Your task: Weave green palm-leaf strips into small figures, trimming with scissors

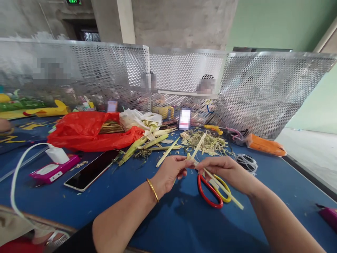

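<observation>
My left hand [175, 170], with a gold bangle at its wrist, pinches pale, narrow plant strips [198, 146] that look like corn husk. One strip sticks up and away from my fingers. Close beside it, my right hand [219, 168] is closed on the same strips; a long end [235, 202] slants out below it toward the lower right. Scissors with one red and one yellow handle loop [210, 196] lie beneath my right hand, their blades hidden. Whether the strips are joined where the fingertips meet is too small to tell.
Behind my hands lie a heap of shredded husk [207, 142] and longer husks [134, 151]. To the left are a red plastic bag [79, 130], a dark phone [92, 170] and a magenta power strip [55, 172]. Coiled white cord [246, 163] lies right. A perforated metal screen [184, 70] stands behind.
</observation>
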A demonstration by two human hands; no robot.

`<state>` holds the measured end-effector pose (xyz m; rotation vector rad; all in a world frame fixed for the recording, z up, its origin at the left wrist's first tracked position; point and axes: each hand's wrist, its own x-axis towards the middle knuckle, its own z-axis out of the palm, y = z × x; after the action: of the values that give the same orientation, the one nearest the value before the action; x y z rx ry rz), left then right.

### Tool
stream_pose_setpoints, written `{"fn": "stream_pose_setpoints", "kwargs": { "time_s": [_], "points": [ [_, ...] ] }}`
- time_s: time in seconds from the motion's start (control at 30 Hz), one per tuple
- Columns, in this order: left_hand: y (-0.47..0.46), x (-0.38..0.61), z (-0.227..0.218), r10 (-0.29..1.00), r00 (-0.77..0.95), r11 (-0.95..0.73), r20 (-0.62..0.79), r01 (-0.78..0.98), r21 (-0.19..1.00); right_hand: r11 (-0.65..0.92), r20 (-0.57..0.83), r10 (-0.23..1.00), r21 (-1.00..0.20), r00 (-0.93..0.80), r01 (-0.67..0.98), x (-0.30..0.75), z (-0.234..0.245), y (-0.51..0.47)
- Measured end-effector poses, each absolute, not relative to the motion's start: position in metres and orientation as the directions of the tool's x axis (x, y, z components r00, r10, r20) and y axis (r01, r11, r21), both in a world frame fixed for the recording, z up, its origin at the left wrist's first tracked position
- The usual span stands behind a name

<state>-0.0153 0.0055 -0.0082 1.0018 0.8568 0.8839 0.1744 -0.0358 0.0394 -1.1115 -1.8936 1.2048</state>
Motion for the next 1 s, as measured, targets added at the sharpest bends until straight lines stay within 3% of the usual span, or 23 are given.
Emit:
{"fn": "stream_pose_setpoints", "kwargs": {
  "time_s": [0.13,0.3,0.4,0.47,0.53,0.63,0.7,0.83,1.0],
  "points": [
    [0.005,-0.016,-0.006,0.893,0.408,0.300,-0.193,-0.217,0.929,0.210,0.102,0.902,-0.953,-0.419,0.220,0.171,0.036,-0.035],
    [0.004,-0.016,-0.005,0.871,0.436,0.324,-0.228,-0.160,0.933,0.443,0.449,0.893,-0.858,-0.039,0.260,0.162,0.027,-0.032],
    [0.004,-0.016,-0.006,0.866,0.439,0.328,-0.239,-0.138,0.934,0.459,0.481,0.874,-0.866,0.075,0.198,0.162,0.027,-0.032],
    [0.005,-0.016,-0.007,0.866,0.440,0.326,-0.236,-0.140,0.935,0.401,0.410,0.912,-0.887,-0.009,0.230,0.165,0.029,-0.032],
    [0.006,-0.016,-0.008,0.868,0.437,0.327,-0.234,-0.150,0.933,0.372,0.339,0.928,-0.838,-0.154,0.400,0.168,0.032,-0.032],
    [0.007,-0.017,-0.008,0.869,0.439,0.324,-0.227,-0.159,0.933,0.425,0.292,0.905,-0.598,-0.309,0.680,0.172,0.033,-0.030],
    [0.007,-0.017,-0.007,0.874,0.434,0.311,-0.220,-0.152,0.938,0.446,0.261,0.894,-0.441,-0.363,0.779,0.172,0.031,-0.030],
    [0.005,-0.017,-0.007,0.881,0.424,0.274,-0.210,-0.096,0.957,0.412,0.198,0.908,-0.272,-0.368,0.870,0.170,0.026,-0.030],
    [0.003,-0.016,-0.006,0.897,0.415,0.171,-0.154,-0.003,0.985,0.398,0.165,0.915,-0.214,-0.369,0.892,0.168,0.023,-0.031]
  ]
}}
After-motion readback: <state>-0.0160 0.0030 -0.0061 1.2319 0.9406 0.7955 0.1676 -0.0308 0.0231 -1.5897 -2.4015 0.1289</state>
